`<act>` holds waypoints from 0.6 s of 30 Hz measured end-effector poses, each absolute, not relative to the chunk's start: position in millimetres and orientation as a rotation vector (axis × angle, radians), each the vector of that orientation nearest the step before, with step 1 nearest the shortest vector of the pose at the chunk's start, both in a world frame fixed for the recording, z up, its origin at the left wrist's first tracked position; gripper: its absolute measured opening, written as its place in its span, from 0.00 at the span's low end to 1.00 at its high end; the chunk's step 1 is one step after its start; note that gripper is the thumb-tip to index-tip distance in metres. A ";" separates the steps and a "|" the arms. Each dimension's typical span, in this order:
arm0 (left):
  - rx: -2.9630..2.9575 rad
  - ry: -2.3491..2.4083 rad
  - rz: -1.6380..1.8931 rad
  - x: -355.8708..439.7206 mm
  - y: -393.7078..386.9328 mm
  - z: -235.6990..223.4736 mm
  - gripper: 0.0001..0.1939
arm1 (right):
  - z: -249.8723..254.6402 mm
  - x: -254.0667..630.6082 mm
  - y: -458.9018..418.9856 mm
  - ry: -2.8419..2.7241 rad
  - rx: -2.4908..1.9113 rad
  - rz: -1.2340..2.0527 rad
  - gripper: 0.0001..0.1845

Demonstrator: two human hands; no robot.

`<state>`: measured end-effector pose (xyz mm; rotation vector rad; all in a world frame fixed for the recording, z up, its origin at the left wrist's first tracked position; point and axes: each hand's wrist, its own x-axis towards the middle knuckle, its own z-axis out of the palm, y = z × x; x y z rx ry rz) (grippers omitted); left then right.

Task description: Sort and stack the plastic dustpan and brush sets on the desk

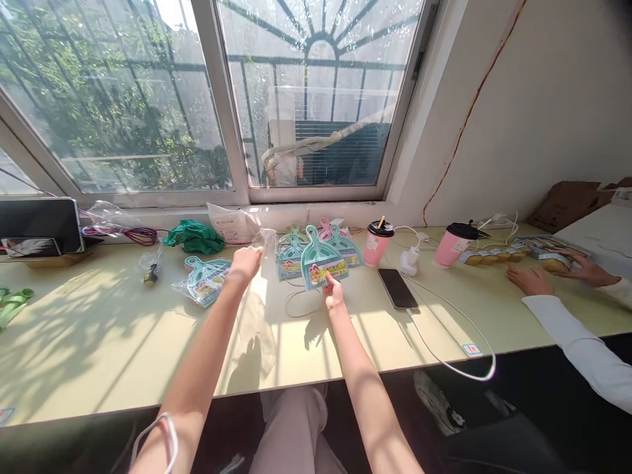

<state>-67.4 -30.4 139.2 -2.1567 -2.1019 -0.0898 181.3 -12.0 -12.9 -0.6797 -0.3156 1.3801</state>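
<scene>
My right hand [334, 293] is closed on the lower edge of a teal toy dustpan-and-brush set [316, 253] with a printed yellow card, holding it upright above the table. My left hand [245, 264] is closed in a pinch on a clear plastic bag [267, 242], which is thin and hard to trace. Behind the held set lie several similar sets, among them a teal one [292, 257] and a pink one [324, 227]. Left of my left hand, another teal set [206, 280] lies in clear wrapping on the table.
Pink cups [376, 245] with black lids, a phone [397, 288] on a white cable and a charger [409, 261] stand to the right. A co-worker's hands [530, 280] touch packs farther right. Green cloth [194, 236] and a yellow-black screwdriver [151, 274] lie left.
</scene>
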 end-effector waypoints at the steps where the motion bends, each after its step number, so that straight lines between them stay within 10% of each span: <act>1: -2.199 -2.018 -0.011 -59.3 -23.5 133.7 0.17 | -10.2 182.6 -14.2 -0.339 -0.646 1.361 0.13; 18: -2.383 -2.059 0.034 -90.7 -2.1 59.1 0.10 | -17.8 176.9 -18.5 -0.573 -0.779 1.586 0.17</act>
